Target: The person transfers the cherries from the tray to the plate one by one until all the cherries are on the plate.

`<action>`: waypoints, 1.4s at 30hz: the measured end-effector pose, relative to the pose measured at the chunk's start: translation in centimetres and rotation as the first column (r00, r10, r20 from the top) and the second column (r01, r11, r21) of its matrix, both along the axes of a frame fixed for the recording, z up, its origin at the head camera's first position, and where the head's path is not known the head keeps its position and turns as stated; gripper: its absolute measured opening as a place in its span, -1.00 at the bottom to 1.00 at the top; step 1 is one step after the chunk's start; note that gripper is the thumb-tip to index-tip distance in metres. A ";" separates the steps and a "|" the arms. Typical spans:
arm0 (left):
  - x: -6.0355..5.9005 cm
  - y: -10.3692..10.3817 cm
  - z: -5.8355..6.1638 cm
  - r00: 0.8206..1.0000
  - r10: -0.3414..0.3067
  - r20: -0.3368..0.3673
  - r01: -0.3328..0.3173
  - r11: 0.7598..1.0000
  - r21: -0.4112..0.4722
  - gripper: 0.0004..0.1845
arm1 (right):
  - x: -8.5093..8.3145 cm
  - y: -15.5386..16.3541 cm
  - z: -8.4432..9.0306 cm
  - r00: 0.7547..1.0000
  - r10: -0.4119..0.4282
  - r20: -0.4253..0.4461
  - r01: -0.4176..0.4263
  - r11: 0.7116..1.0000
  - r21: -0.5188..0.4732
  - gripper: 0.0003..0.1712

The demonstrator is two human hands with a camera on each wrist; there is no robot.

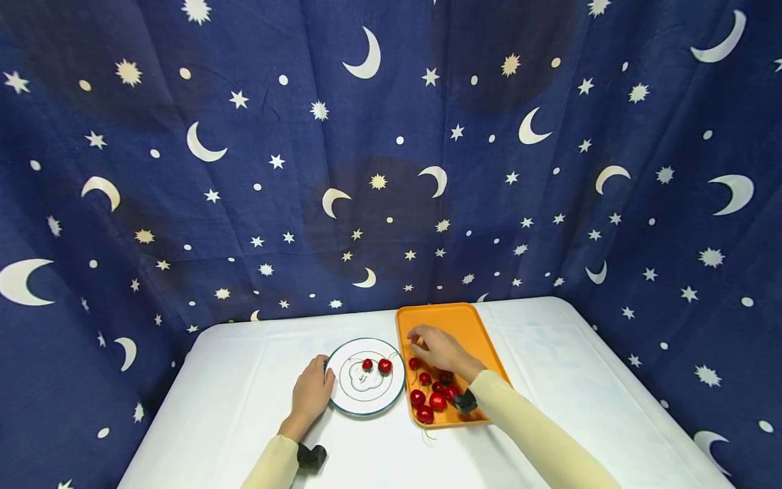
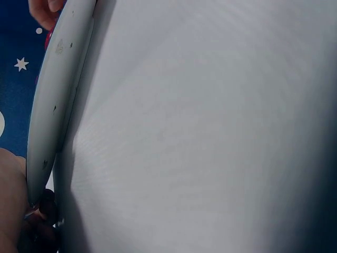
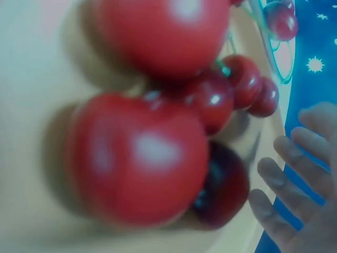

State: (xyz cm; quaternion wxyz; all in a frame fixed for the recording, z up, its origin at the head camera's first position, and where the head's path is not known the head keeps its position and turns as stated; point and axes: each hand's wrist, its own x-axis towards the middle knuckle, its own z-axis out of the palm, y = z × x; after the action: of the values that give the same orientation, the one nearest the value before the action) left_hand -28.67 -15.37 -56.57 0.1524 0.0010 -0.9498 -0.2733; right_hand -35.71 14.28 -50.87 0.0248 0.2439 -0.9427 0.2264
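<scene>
A white counter (image 1: 244, 380) is shown against a dark blue cloth (image 1: 244, 170) printed with moons and stars. A round white plate (image 1: 342, 401) with a green rim lies near the middle of the counter; two red cherries (image 1: 379, 366) are seen on it, side by side on its far half. Just to the right of the plate an orange tray (image 1: 452, 322) is set lengthwise, its near half carrying a cluster of cherries (image 1: 430, 397), its far half bare. The left hand (image 1: 311, 394) is laid on the counter at the plate's left rim, fingers loosely bent and touching the rim; nothing is pinched. In the left wrist view the plate's rim (image 2: 52, 105) is seen edge-on beside the cloth-covered counter (image 2: 210, 132), with part of the left hand (image 2: 10, 205) at its lower end, where contact with the rim is confirmed. The right hand (image 1: 440, 350) is held over the tray, just beyond the cluster, palm down, fingers spread and slightly curved; no cherry is seen between its fingers in the head view. In the right wrist view the right hand (image 3: 303, 190) appears with fingers (image 3: 279, 179) apart and straight, holding nothing, beside blurred, close-up cherries (image 3: 142, 158) on the tray (image 3: 31, 63); the plate's rim (image 3: 279, 58) and one cherry on it are seen at the upper edge. Cream sleeves (image 1: 537, 435) cover both forearms.
</scene>
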 end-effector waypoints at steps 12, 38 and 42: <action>0.1 -0.2 -0.1 1.000 0.000 -0.006 0.000 1.000 0.000 -0.66 | 0.7 1.3 -0.6 0.993 0.061 0.106 -0.068 0.995 0.067 -0.52; -0.1 0.0 -0.2 1.000 0.001 0.000 -0.001 1.000 -0.003 -0.66 | 0.6 1.4 -1.0 0.972 0.211 0.105 -0.218 0.974 0.060 -0.67; -0.1 0.0 -0.3 1.000 0.006 -0.003 -0.006 1.000 -0.006 -0.66 | 0.7 1.3 -1.2 0.976 0.192 0.099 -0.200 0.976 0.083 -0.70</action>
State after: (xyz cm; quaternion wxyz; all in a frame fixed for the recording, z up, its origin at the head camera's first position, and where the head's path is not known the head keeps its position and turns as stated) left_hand -28.77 -15.33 -56.85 0.1544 0.0031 -0.9504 -0.2698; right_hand -35.03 15.60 -52.04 -0.0516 0.3260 -0.9236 0.1947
